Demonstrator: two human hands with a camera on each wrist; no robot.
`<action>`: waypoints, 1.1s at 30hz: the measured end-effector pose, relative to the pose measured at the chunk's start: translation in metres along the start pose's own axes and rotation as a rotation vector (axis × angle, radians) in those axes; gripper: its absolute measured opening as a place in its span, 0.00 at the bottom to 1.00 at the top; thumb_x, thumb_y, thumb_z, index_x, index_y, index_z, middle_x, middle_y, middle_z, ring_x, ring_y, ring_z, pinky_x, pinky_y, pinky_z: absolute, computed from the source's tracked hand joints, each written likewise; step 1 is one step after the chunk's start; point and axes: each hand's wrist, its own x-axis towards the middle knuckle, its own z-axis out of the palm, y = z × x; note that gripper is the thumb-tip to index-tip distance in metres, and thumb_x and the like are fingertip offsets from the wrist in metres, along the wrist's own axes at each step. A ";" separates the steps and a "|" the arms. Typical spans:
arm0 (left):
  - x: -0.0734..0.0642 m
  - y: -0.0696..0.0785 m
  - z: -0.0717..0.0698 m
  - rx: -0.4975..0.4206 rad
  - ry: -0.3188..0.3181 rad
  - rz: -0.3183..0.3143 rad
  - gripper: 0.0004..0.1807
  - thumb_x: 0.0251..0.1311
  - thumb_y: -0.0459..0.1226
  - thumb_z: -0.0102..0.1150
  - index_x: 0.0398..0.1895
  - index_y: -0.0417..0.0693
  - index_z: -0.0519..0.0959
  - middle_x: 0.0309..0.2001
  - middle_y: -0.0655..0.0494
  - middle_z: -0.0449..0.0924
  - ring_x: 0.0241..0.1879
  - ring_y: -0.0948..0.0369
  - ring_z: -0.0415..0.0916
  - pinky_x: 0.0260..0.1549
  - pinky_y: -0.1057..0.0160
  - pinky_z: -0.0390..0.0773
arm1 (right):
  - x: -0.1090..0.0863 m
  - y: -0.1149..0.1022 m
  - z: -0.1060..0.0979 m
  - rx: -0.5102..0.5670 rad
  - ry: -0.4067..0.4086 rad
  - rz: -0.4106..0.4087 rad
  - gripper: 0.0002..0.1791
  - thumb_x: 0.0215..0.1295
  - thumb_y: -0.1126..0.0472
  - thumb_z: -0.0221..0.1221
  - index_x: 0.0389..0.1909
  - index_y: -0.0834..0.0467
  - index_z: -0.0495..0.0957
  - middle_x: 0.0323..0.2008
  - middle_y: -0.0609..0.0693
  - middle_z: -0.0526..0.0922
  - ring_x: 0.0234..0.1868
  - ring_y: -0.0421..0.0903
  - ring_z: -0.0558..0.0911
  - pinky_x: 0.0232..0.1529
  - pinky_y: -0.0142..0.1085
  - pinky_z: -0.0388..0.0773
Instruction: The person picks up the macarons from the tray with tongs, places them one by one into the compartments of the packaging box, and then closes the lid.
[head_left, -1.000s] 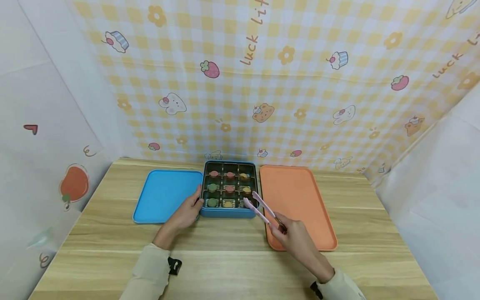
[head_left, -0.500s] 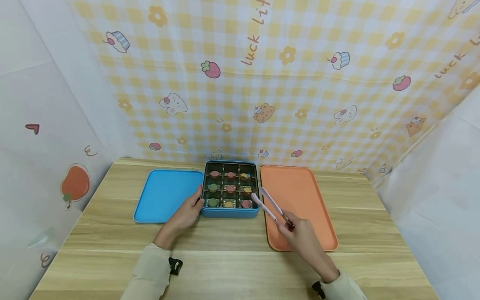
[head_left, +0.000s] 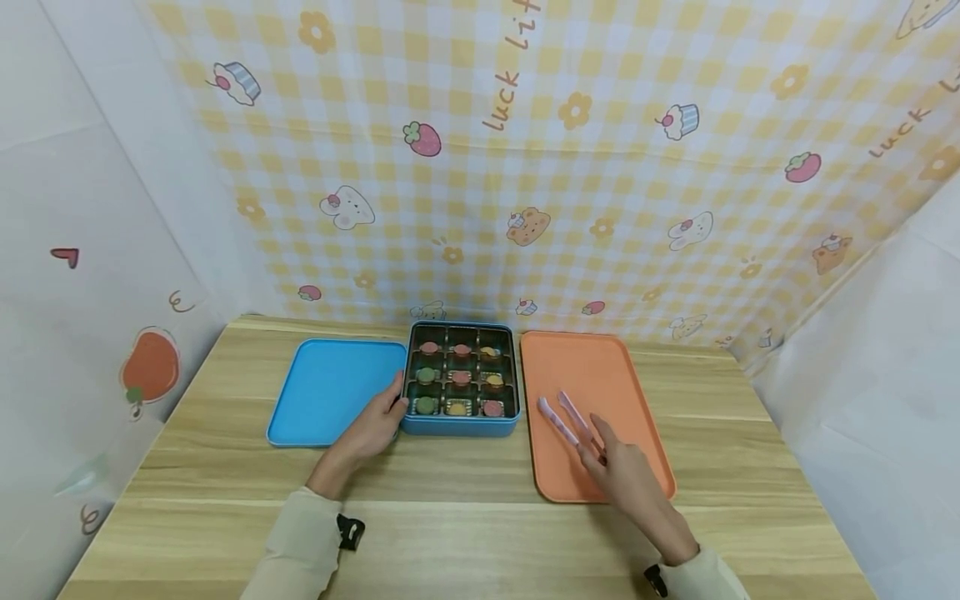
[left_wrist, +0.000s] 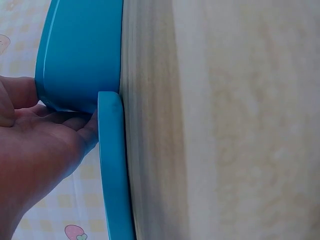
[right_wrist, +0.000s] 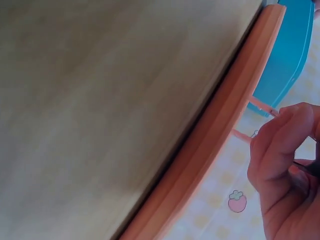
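My left hand [head_left: 375, 423] holds the left side of the blue box [head_left: 459, 427], thumb at its near left corner. In the left wrist view, the fingers lie along the box's side wall. Inside, a dark divided insert [head_left: 444, 390] has a small round red, green or yellow sweet in each compartment. My right hand [head_left: 630, 477] holds pink tongs [head_left: 558, 423] by their handle end, over the orange tray [head_left: 630, 375]. Their two arms are spread with nothing between the tips. Whether the tips touch the tray is hard to tell.
A bright blue lid-like tray [head_left: 333, 387] lies left of the box, partly behind my left hand. The wooden table [head_left: 457, 533] extends in front. A yellow checked cloth [head_left: 465, 192] hangs behind, and white sheets stand at both sides.
The right hand has carried the tongs away from the box's near right compartment, rightward over the orange tray. That compartment's red sweet now shows fully. The left hand stays put.
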 end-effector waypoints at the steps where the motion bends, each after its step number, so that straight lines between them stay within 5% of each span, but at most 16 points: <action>1: 0.000 0.000 0.000 -0.001 0.000 -0.001 0.32 0.80 0.33 0.26 0.78 0.37 0.27 0.79 0.40 0.21 0.77 0.44 0.21 0.74 0.40 0.36 | -0.001 0.001 -0.001 0.003 -0.010 0.008 0.29 0.69 0.60 0.62 0.66 0.69 0.68 0.09 0.39 0.63 0.08 0.29 0.55 0.10 0.23 0.51; 14: 0.001 0.001 0.000 -0.001 -0.007 -0.003 0.32 0.80 0.34 0.26 0.78 0.39 0.26 0.79 0.41 0.20 0.77 0.45 0.21 0.74 0.40 0.36 | 0.001 -0.002 -0.008 -0.091 -0.153 0.045 0.08 0.67 0.57 0.63 0.40 0.54 0.75 0.10 0.41 0.64 0.09 0.34 0.60 0.11 0.25 0.51; 22: 0.000 0.003 -0.001 -0.002 -0.020 0.002 0.32 0.81 0.34 0.26 0.77 0.39 0.26 0.78 0.41 0.19 0.77 0.44 0.19 0.74 0.39 0.35 | 0.001 0.000 -0.008 -0.149 -0.164 0.044 0.13 0.68 0.57 0.63 0.51 0.54 0.76 0.11 0.44 0.62 0.10 0.38 0.60 0.12 0.27 0.51; 33: 0.000 0.002 -0.001 -0.001 -0.025 -0.001 0.32 0.81 0.34 0.25 0.77 0.40 0.25 0.78 0.42 0.18 0.77 0.45 0.19 0.74 0.39 0.34 | 0.002 0.003 -0.002 -0.146 -0.141 0.038 0.15 0.68 0.56 0.63 0.52 0.55 0.77 0.13 0.44 0.62 0.12 0.39 0.61 0.13 0.29 0.54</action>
